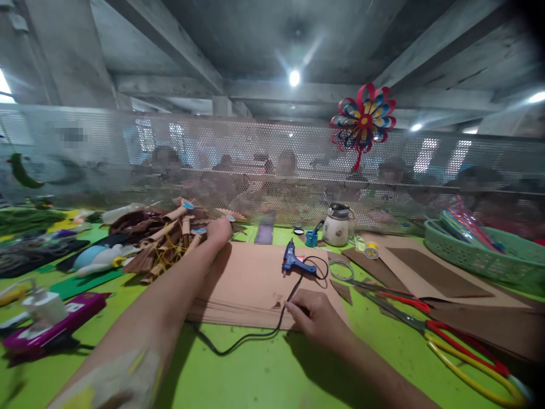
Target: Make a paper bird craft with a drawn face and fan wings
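My left hand reaches to the far side, fingers curled, at the right end of a pile of folded brown paper pieces tied with yellow string. Blue round tags show in that pile; what the fingers grip is hidden. In front of me lies a stack of brown paper sheets, with a blue glue gun on it. My right hand hovers over the stack's near right edge, thumb and forefinger pinched at the gun's black cord. A small brown scrap lies just left of those fingertips.
Red- and yellow-handled scissors lie at right, near a green basket and brown sheets. A lidded jug, blue pot and wire coil stand beyond. At left is a purple power strip. A mesh screen borders the table.
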`<state>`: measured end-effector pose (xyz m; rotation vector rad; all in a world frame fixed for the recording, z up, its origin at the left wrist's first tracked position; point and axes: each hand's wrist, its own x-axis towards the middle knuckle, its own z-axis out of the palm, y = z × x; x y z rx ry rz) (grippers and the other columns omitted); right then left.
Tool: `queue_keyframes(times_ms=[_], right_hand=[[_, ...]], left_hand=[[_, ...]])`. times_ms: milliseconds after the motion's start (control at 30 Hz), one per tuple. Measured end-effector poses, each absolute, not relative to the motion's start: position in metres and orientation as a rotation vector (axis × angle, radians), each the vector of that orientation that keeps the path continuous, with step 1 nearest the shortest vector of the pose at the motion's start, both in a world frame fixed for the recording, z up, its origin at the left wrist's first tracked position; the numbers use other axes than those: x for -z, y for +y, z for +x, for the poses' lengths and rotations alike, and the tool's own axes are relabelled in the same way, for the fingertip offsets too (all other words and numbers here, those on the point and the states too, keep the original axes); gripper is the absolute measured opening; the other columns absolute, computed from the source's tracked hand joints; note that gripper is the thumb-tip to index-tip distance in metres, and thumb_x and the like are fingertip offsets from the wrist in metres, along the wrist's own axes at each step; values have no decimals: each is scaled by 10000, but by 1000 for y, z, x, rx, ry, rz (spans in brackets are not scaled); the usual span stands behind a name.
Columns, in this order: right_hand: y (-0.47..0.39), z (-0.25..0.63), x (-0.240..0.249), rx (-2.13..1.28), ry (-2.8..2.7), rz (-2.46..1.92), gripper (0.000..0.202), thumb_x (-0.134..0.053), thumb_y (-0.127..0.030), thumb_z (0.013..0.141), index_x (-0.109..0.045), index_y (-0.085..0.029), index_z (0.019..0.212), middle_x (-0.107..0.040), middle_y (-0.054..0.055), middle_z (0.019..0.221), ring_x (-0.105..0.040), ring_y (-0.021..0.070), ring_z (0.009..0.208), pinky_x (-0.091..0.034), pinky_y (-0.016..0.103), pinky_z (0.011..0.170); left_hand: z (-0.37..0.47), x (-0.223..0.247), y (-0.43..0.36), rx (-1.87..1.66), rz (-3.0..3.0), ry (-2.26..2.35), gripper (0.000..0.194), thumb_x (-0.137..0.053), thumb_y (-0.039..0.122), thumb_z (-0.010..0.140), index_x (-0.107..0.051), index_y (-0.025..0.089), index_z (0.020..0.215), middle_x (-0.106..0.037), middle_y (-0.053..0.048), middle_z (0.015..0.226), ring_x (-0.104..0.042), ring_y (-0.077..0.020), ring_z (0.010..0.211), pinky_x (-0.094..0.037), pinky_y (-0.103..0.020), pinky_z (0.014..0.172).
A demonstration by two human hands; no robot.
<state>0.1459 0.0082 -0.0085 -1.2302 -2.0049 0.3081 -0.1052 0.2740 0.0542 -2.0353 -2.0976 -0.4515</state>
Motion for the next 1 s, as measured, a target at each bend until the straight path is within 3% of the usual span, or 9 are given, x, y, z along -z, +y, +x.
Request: queue_keyframes(times_ms=[333, 600, 1000], right_hand=[[5, 146, 9, -307, -2085, -1234, 292, -512, -216, 929, -564, -175, 645, -597, 25, 657, -531, 142, 626, -329, 253, 582], [10, 149, 7, -293, -2035, -1229, 300, -518, -217, 926, -597, -169, 641, -604, 30, 638, -529, 142, 606, -344, 248, 572], [21, 156, 12, -245, -1842, -1236, 257, -549, -215, 884, -653, -178, 652, -647, 35, 636, -541, 154, 606, -384, 270, 602]], left_hand=[[-115, -35, 256, 451, -1913, -1972, 353, -618, 332, 938, -578, 126, 1221, -585, -136, 1235, -605, -265, 1073, -526, -452, 883], [-106, -54, 243, 528, -1826, -1840, 367, -611, 342, 937, -566, 152, 1248, -546, -126, 1305, -555, -290, 1160, -473, -512, 957], [-47, -49, 172, 516, -2320, -1439, 297, -599, 344, 947, -600, 158, 1178, -596, -100, 1220, -601, -246, 1070, -507, -463, 911]])
